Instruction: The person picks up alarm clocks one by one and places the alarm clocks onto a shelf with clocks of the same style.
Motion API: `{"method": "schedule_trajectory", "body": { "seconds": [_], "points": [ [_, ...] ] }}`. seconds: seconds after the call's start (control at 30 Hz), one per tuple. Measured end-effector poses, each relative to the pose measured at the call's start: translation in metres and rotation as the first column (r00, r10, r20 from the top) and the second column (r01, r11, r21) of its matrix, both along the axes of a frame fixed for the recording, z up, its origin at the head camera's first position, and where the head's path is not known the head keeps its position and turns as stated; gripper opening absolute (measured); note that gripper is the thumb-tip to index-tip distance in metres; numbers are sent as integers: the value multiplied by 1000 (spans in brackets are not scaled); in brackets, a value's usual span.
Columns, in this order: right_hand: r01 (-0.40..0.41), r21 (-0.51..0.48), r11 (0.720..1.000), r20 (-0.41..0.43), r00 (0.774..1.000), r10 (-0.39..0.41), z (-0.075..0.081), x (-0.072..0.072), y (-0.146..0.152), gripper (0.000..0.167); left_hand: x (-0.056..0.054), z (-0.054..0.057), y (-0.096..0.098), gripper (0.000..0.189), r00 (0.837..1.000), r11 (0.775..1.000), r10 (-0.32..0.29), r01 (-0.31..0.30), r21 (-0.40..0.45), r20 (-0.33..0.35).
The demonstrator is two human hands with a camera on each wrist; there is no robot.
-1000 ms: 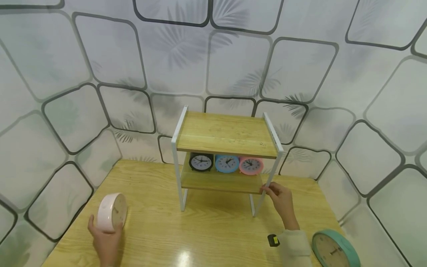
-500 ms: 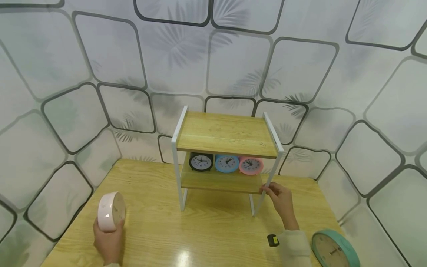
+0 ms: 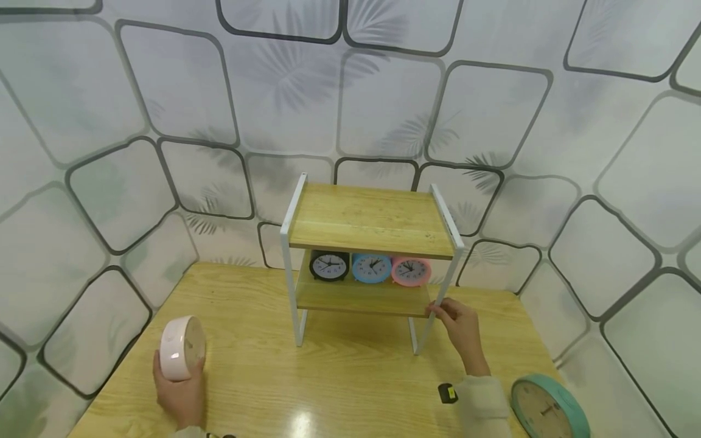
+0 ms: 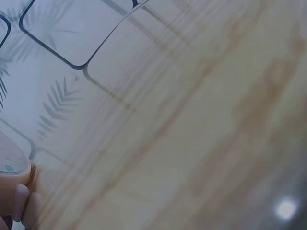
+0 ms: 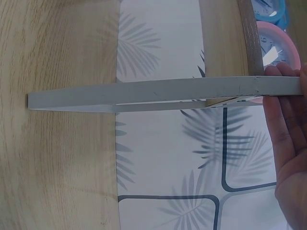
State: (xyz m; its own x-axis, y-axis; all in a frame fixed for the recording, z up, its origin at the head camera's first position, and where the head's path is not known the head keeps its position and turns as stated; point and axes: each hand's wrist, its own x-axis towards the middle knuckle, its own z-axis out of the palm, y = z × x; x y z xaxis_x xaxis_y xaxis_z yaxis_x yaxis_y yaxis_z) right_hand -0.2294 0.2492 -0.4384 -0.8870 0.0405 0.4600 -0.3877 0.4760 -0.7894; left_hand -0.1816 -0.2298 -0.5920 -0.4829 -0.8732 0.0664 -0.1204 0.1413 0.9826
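Note:
My left hand (image 3: 181,392) grips a round pale pink clock (image 3: 174,350) from its near side, at the left part of the table. The clock's beige face looks right. In the left wrist view, only an edge of the clock (image 4: 13,175) and some fingertips (image 4: 20,203) show at the lower left corner. My right hand (image 3: 462,328) holds the right front post of a two-tier wooden shelf (image 3: 372,219) with a white frame, at the level of its lower board. In the right wrist view, fingers (image 5: 278,124) pass behind the white post (image 5: 158,92).
On the lower board stand a black alarm clock (image 3: 330,266), a blue one (image 3: 372,268) and a pink one (image 3: 411,272), side by side. A teal round clock (image 3: 550,407) lies tilted at the front right. Patterned walls surround the wooden table (image 3: 246,365).
My left fingers have gone from spread at the pale pink clock to wrapped round it. The clock has barely shifted. My right hand stays on the shelf post.

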Motion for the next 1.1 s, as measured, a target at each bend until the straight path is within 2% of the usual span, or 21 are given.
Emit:
{"method": "schedule_trajectory", "body": {
  "seconds": [0.23,0.43,0.57,0.77,1.1],
  "points": [
    [-1,-2,1000,-7,1000,1,1,0,0,5,-3,-2,3,73,999,999,36,-35,4,-35],
    [11,21,1000,3,1000,-11,3,0,0,5,-3,0,4,53,999,999,16,-18,-31,-47],
    [13,23,1000,3,1000,-13,2,0,0,5,-4,-1,2,44,1000,998,-10,10,-67,2],
    [24,20,1000,22,999,-24,2,1,-1,5,-4,2,-1,43,995,993,-53,61,-103,87],
    [20,-9,1000,32,999,-20,3,2,-2,5,-2,4,-5,43,991,991,-84,94,-95,109]
  ]
}}
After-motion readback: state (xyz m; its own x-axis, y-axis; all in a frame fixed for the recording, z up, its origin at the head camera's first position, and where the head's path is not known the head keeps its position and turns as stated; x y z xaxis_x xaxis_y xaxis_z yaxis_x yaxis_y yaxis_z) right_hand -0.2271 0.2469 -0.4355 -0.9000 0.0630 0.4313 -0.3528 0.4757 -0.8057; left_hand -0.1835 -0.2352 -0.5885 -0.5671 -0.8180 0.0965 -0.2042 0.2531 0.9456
